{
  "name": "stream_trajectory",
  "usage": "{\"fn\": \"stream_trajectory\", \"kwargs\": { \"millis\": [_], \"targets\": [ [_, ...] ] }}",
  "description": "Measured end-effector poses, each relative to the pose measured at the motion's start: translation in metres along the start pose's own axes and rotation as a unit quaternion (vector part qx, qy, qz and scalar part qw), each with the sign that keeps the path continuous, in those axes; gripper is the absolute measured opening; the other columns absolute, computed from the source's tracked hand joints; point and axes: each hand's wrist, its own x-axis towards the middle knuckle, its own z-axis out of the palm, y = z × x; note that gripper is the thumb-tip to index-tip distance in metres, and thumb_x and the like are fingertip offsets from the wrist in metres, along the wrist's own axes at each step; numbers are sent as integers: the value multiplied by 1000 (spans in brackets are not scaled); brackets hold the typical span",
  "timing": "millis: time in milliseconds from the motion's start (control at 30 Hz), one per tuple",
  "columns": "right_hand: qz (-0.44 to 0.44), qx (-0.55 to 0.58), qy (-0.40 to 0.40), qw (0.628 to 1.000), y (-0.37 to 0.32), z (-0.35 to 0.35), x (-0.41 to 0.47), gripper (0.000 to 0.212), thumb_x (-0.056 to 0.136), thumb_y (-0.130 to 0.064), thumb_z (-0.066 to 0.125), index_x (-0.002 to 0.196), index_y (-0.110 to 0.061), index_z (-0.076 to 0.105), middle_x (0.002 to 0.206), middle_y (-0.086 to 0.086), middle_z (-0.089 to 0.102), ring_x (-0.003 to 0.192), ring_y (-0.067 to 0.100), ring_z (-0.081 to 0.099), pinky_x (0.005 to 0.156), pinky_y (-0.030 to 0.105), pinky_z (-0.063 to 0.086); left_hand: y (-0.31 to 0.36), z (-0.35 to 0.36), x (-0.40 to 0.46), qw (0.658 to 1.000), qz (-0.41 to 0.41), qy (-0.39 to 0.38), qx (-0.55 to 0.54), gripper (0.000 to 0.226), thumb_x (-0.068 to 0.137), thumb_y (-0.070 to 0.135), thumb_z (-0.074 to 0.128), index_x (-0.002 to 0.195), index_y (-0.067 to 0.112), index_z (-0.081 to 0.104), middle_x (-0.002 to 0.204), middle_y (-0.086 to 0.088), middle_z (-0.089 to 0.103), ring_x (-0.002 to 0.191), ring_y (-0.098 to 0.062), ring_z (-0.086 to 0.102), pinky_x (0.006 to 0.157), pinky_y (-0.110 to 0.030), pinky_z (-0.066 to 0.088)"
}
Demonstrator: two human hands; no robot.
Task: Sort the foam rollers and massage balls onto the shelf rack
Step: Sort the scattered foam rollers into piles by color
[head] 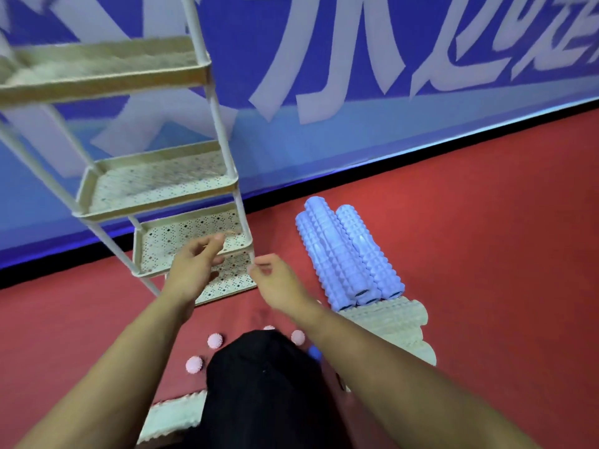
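Pink massage balls (214, 340) lie on the red floor (486, 254) close to the person's knee (265, 384), which is in black. A bit of a blue ball (313, 352) peeks out beside the knee. Cream foam rollers (392, 322) lie close by too, one to the right and one low down by the knee. A little farther off, three light blue foam rollers (343, 254) lie side by side, touching each other.

Both arms reach out to the shelf rack (155, 179). The left hand (194, 270) and the right hand (275, 280) hold nothing; their fingers are loosely bent near the lowest trays. All the trays look bare, so I think the sorting has hardly begun.

To do this step well, I would pick up one thing at a time. Balls roll, so set them deep in a low tray. Lay long rollers flat so they do not tip off.

Far back, past the rack, stands a blue wall (356, 140) with big pale letters, and a dark strip runs along its foot.
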Motion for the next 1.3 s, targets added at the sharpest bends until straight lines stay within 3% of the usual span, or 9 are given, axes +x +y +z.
{"fn": "stream_trajectory", "kwargs": {
  "millis": [233,467,533,633,833,933,1100,1200,1300],
  "targets": [
    [-57,-20,-84,995,-62,98,-17,37,97,-43,58,125,-18,62,122,-4,66,110,13,62,101,35,48,-41,-117,-34,995,-22,100,-15,35,101,39,60,125,14,63,121,-5,68,102,-18,66,86,-38,51],
    [-74,-63,-174,980,-73,181,-20,37,99,-37,58,128,-15,61,126,-2,66,110,15,64,83,17,44,-107,-186,-46,979,-92,173,-59,37,99,42,63,122,13,64,121,-6,69,98,-20,67,79,-35,52],
    [-86,-98,-197,972,-66,198,-16,39,99,-39,58,130,-16,60,129,-2,63,116,17,62,90,17,45,-127,-195,-46,972,-120,185,-78,36,99,43,63,120,15,64,119,-5,69,94,-19,66,82,-37,52],
    [-130,-190,-218,948,-46,218,-9,41,98,-41,58,133,-20,57,134,-1,58,122,18,56,104,33,43,-161,-201,-41,960,-173,194,-108,37,99,44,62,122,15,61,115,-2,69,94,-20,65,89,-42,51],
    [-237,-422,-273,831,-26,228,13,53,99,-51,49,146,-29,41,146,-4,44,136,23,41,113,41,33,-235,-186,-21,925,-290,220,-113,61,95,48,65,141,11,48,95,-1,61,89,-24,62,75,-35,50],
    [-233,-435,-262,829,-25,227,26,54,98,-52,50,145,-28,42,148,-4,42,139,22,38,116,41,30,-283,-174,-8,892,-376,229,-102,87,68,71,66,132,14,56,104,-3,66,99,-28,69,96,-45,56],
    [-222,-464,-270,814,-22,220,39,60,97,-49,55,150,-33,33,151,-7,37,140,20,36,113,37,27,-345,-149,10,825,-482,264,-134,74,88,45,74,139,-3,50,120,-24,66,105,-42,67,93,-48,55],
    [-210,-474,-284,807,-19,221,48,71,95,-50,59,154,-34,23,156,-9,30,142,19,33,115,36,26,-377,-137,16,804,-521,248,-144,87,87,50,74,145,-6,42,127,-28,62,110,-46,64,96,-52,53],
    [-206,-475,-287,806,-14,221,58,75,94,-54,58,156,-34,19,157,-9,29,142,19,33,115,35,26,-418,-131,21,792,-534,230,-185,86,82,55,77,136,-6,50,124,-26,65,108,-44,66,99,-55,53]
  ]
}}
